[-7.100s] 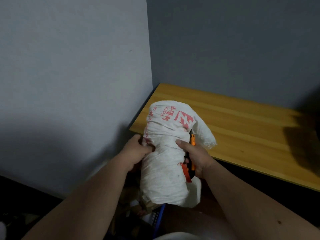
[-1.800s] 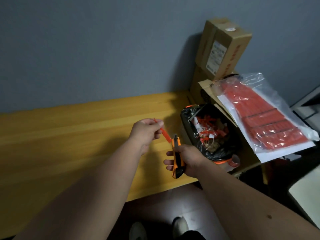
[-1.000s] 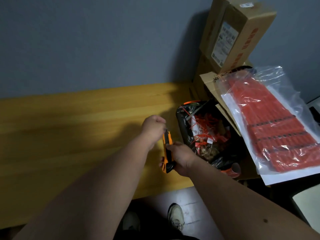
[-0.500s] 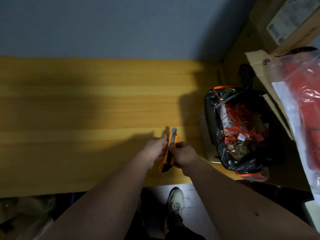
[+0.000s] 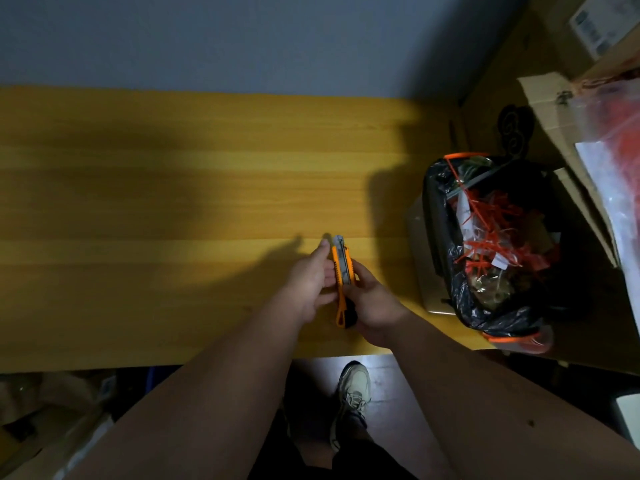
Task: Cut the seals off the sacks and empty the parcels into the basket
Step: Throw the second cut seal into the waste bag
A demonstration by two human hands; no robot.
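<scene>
An orange utility knife (image 5: pixel 341 271) lies lengthwise over the yellow wooden table (image 5: pixel 138 209), near its front edge. My right hand (image 5: pixel 372 301) grips the knife's handle end. My left hand (image 5: pixel 313 277) rests against the knife's left side with its fingers stretched along the body. Right of the table stands a bin lined with a black bag (image 5: pixel 460 299), holding several cut red seals (image 5: pixel 491 233). No sack or basket is in view.
Cardboard boxes (image 5: pixel 554 109) stand at the far right, with a clear bag of red seals (image 5: pixel 620 140) on top. A grey wall runs behind the table. My shoe (image 5: pixel 351 393) shows on the dark floor below the table edge. Clutter lies at the lower left.
The view has tilted down toward the table. The red seal that my left hand held earlier is gone from it, and both hands have come together on the knife.
</scene>
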